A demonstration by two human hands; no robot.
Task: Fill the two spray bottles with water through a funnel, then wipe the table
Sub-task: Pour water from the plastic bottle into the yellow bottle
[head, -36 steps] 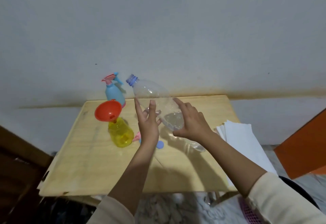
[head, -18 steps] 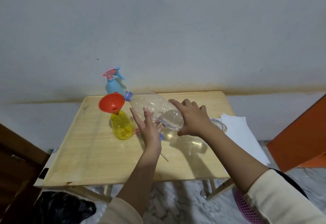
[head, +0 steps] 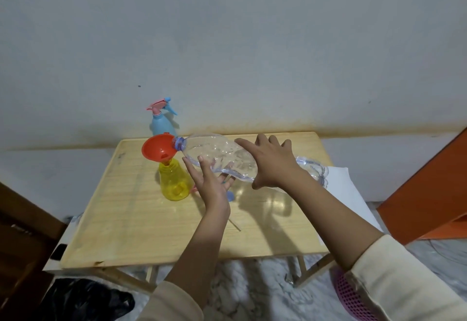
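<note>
A large clear water bottle (head: 217, 155) lies tipped on its side above the wooden table (head: 141, 219), its blue-ringed mouth resting in the orange funnel (head: 158, 149). The funnel stands in the neck of the yellow spray bottle (head: 173, 181), which has no spray head on. My right hand (head: 271, 162) grips the clear bottle from above near its middle. My left hand (head: 211, 184) supports it from below with fingers spread. A blue spray bottle (head: 160, 122) with a pink and blue trigger head stands behind the funnel at the table's far edge.
A blue cap (head: 230, 196) and a partly hidden pink piece lie on the table under my left hand. White paper sheets (head: 348, 189) sit at the table's right edge. An orange panel (head: 429, 194) stands right, a pink basket (head: 353, 298) and black bag (head: 83, 300) lie on the floor.
The clear bottle swung down from a raised tilt to near level, and its mouth moved left into the orange funnel. Both hands followed it leftward.
</note>
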